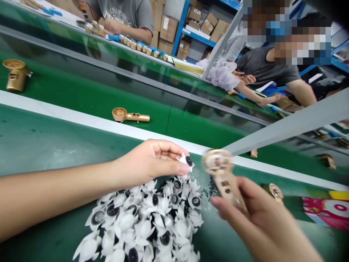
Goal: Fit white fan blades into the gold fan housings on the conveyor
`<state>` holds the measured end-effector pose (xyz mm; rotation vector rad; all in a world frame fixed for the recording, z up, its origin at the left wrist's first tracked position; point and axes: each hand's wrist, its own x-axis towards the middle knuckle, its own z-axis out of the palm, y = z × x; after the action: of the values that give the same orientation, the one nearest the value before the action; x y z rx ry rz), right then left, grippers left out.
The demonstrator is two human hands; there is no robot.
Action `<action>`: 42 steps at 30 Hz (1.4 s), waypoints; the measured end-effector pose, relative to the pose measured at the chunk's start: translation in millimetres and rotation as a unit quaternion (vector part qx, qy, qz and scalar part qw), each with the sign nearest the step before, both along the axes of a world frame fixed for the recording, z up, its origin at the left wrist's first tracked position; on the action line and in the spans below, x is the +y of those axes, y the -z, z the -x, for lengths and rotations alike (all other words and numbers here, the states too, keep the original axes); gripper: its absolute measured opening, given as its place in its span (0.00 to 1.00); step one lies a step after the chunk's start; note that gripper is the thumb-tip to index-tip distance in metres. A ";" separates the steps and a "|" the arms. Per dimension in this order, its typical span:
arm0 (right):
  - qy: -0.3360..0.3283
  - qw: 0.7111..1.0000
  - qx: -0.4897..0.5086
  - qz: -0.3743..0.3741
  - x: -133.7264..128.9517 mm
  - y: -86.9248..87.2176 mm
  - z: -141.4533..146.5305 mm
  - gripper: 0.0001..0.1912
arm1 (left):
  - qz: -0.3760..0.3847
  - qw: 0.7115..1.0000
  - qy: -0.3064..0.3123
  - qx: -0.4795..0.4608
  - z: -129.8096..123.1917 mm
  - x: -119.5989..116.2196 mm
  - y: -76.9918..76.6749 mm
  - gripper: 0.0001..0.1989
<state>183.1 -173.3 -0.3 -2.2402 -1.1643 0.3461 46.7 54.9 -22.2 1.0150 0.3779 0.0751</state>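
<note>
My left hand [156, 160] pinches a small white fan blade [186, 162] with a dark round hub, held just above a heap of similar white fan blades [136, 222] on the green work surface. My right hand [261, 214] grips a gold handheld fan body [225, 174] by its handle, its round head pointing up and away from me. The fan body is smeared by motion. A gap separates the blade from the fan head. Small dark bits [209, 189] lie scattered on the surface between my hands.
Beyond a white strip runs a green belt [81, 94] carrying gold fan bodies [131, 115]. A grey post [286, 118] slants across the right. Another gold fan piece [274, 191] and a red-pink packet [325, 211] lie at right. Co-workers [272, 69] sit across the belt.
</note>
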 end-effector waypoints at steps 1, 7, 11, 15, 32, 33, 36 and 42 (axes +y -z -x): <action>0.007 0.999 0.036 0.017 14.0 4.1 11.9 0.10 | 0.001 1.000 -0.002 -0.001 0.9 -1.5 -0.8 0.14; 0.058 0.998 0.012 -0.003 43.1 18.0 30.0 0.11 | 0.029 0.999 -0.013 -0.001 1.3 -2.6 -2.0 0.15; 0.027 0.999 -0.019 -0.017 42.5 20.8 33.6 0.10 | 0.036 0.999 -0.012 -0.019 0.7 0.4 2.7 0.15; 0.009 1.000 -0.028 -0.011 44.9 24.3 36.7 0.09 | 0.006 1.000 -0.006 -0.006 3.1 2.0 5.3 0.14; -0.100 0.992 -0.070 -0.032 37.3 26.1 15.5 0.04 | -0.123 0.992 -0.010 0.020 5.3 -3.7 -2.8 0.15; -0.103 0.992 -0.066 -0.033 36.8 26.2 14.7 0.04 | -0.119 0.993 -0.008 0.018 5.3 -3.5 -2.5 0.15; -0.102 0.994 -0.044 -0.026 34.8 27.1 13.1 0.04 | -0.105 0.994 -0.006 0.007 4.8 -2.4 -1.2 0.13; -0.118 0.992 -0.039 -0.016 33.0 27.6 11.7 0.03 | -0.089 0.996 0.003 -0.026 3.9 -0.9 -1.7 0.13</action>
<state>171.4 -140.3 -27.9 -2.1091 -1.4704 0.3310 42.8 54.0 -20.5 1.1874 0.3256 0.1318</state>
